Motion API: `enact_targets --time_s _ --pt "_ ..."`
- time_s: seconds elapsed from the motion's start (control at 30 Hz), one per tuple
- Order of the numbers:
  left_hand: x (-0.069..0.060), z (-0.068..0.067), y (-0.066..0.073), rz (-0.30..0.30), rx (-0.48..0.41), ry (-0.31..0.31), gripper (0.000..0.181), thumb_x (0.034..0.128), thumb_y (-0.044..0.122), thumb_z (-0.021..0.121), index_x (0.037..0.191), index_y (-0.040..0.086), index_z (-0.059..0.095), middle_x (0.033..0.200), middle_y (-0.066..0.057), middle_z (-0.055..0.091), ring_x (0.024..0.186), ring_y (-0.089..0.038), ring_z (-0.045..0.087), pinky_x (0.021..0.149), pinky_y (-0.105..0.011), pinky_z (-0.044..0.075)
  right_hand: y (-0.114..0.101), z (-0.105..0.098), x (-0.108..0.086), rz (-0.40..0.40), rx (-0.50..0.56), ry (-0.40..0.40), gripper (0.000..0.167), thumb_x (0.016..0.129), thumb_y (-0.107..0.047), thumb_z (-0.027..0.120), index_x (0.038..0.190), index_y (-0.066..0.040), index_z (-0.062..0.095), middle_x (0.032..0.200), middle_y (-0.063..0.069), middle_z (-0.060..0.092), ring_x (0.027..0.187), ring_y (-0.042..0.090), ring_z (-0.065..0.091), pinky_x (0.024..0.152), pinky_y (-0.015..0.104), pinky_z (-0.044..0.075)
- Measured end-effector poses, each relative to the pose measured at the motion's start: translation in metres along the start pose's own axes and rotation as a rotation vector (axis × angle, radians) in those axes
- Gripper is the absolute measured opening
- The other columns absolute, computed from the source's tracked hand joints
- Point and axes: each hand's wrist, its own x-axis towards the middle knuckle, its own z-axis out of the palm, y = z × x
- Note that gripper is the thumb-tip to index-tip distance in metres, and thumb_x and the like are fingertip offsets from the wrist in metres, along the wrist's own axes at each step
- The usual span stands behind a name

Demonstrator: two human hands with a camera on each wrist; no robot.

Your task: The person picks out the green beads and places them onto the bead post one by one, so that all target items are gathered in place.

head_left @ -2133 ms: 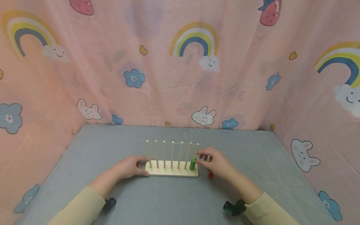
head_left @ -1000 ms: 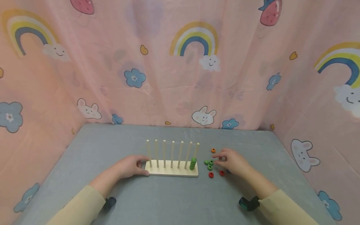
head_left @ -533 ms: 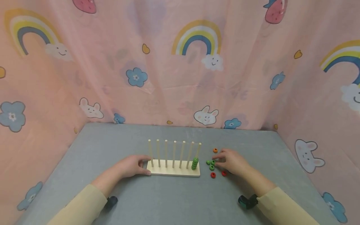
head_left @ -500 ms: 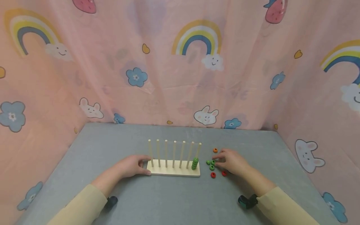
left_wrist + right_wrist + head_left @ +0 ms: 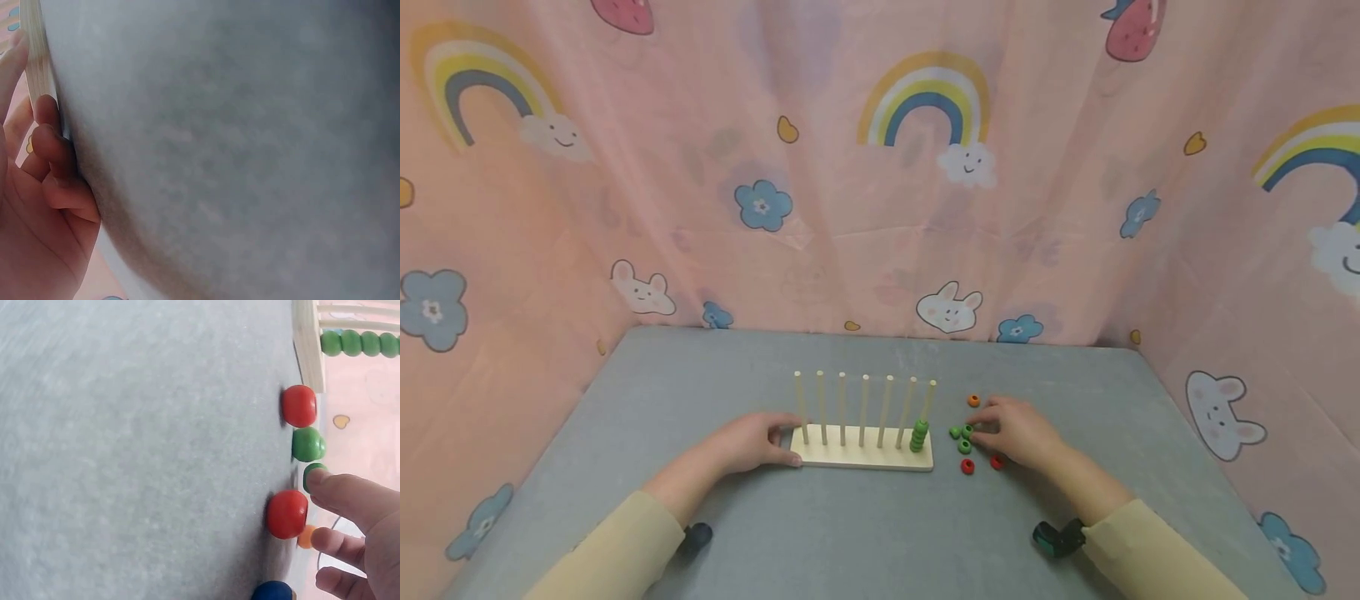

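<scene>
One left hand [image 5: 752, 442], gripping a pegged board [image 5: 861, 459] at its 3 o'clock; one right hand [image 5: 1021, 429], thumb against a green bead [image 5: 967, 432] at its 9 o'clock, whether pinched I cannot tell; one orange bead [image 5: 973, 401], 10 o'clock.

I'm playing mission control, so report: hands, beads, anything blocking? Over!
Left hand holds wooden base. Right hand at loose green bead, grip unclear. Red bead nearby; nothing visibly blocking.
</scene>
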Motion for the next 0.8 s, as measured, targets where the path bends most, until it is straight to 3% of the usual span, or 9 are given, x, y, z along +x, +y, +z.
enact_targets --time_s 0.27,0.6,0.8 --pt "-0.001 0.0 0.0 -0.005 0.007 0.0 0.061 0.0753 0.04 0.086 0.129 0.019 0.066 0.073 0.001 0.051 0.066 -0.014 0.045 0.061 -0.031 0.033 0.001 -0.006 -0.002 0.002 0.056 0.051 0.02 0.086 -0.027 0.079 0.104 -0.021 0.078 0.093 -0.007 0.062 0.085 0.013 0.054 0.077 0.038 0.047" --pt "-0.002 -0.002 0.003 0.003 -0.016 -0.01 0.061 0.0758 0.037 0.086 0.129 0.015 0.066 0.073 0.001 0.051 0.067 -0.014 0.045 0.06 -0.031 0.034 -0.004 -0.011 -0.007 -0.018 0.099 0.132 0.019 0.088 -0.023 0.077 0.106 -0.017 0.077 0.089 -0.007 0.06 0.078 0.014 0.052 0.066 0.031 0.045" --pt "-0.003 -0.002 0.004 0.0 -0.015 -0.008 0.061 0.076 0.037 0.086 0.129 0.015 0.066 0.073 0.001 0.051 0.066 -0.014 0.045 0.06 -0.031 0.034 -0.017 -0.02 -0.013 0.0 0.165 0.186 0.023 0.088 -0.023 0.076 0.11 -0.016 0.076 0.091 -0.005 0.06 0.084 0.018 0.052 0.068 0.033 0.045"
